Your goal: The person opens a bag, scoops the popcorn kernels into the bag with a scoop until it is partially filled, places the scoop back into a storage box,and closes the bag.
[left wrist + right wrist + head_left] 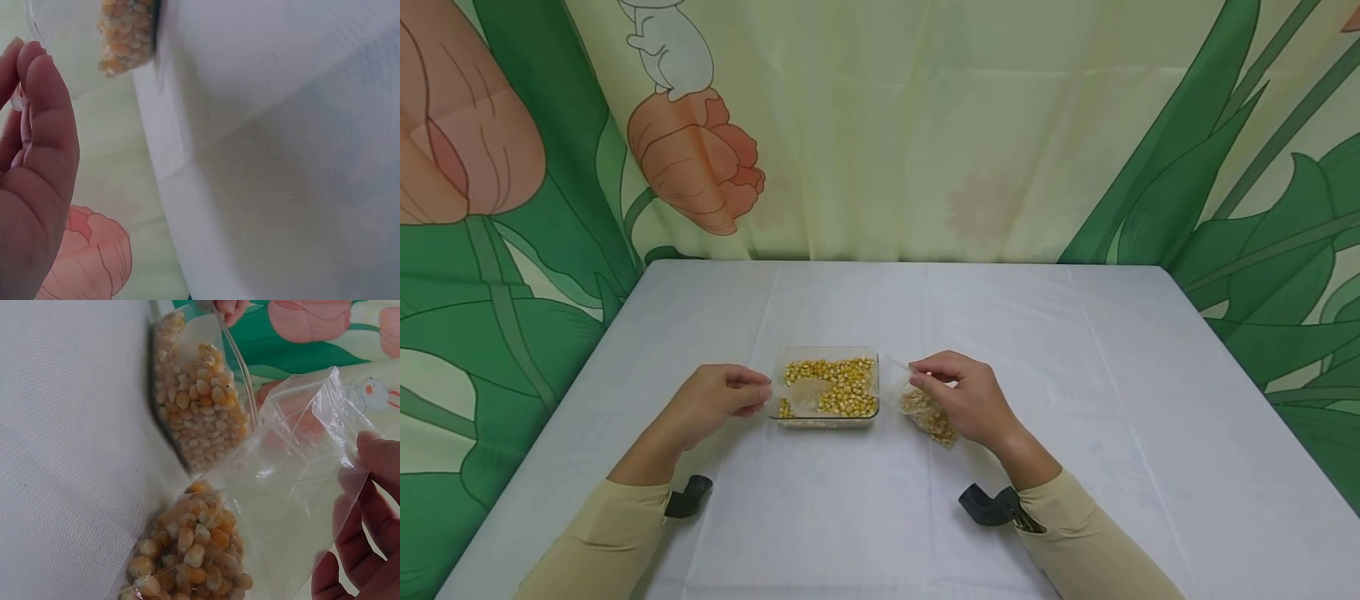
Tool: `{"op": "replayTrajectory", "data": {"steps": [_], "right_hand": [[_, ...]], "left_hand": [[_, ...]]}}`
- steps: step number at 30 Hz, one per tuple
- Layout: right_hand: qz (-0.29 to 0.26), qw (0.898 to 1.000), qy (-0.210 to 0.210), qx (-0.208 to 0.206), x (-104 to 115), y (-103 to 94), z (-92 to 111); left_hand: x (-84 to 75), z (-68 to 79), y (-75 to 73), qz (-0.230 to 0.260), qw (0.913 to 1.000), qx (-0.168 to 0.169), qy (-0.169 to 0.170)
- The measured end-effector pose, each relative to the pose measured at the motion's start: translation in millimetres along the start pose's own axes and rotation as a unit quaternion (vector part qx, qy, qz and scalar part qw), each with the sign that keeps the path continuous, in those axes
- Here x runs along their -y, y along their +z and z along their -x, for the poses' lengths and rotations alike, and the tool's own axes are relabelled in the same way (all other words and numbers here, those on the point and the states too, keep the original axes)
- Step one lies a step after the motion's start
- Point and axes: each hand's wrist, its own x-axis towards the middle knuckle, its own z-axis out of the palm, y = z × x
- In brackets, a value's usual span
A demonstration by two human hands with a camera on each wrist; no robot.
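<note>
A: Where's the box (823, 423)?

B: On the desk (835, 517), between the hands. Its open top faces up, its long axis running left to right, with corn (852, 388) inside.

A: And the left hand (721, 397)?

B: Narrow, thumb and fingers pinching the box's left end.

A: What about the bag (927, 410)?

B: Just right of the box. Its long axis slants: the corn-filled end points down and toward the person, the clear end up. The right hand (964, 397) pinches that clear plastic.

A: Is its mouth open?

B: I can't tell.
</note>
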Motion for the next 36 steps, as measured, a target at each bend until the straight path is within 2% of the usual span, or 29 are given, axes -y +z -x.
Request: {"op": "replayTrajectory", "data": {"steps": [7,13,22,36], "right_hand": [[0.0,1.0,-0.003,-0.001,0.0,-0.3,-0.2],[0.002,1.0,-0.002,0.0,-0.3,-0.2,-0.4],[-0.002,1.0,0.0,0.002,-0.1,-0.4,-0.5],[0.002,1.0,0.002,0.0,-0.2,-0.1,-0.6]], "left_hand": [[-1.0,-2.2,-0.4,0.017,0.9998,0.008,0.008],[0.1,-4.1,0.8,0.055,0.9984,0.016,-0.002],[9.6,-8.7,-0.1,0.148,0.9877,0.045,0.021],[12.6,-9.6,-1.5,0.195,0.9792,0.058,0.005]]}}
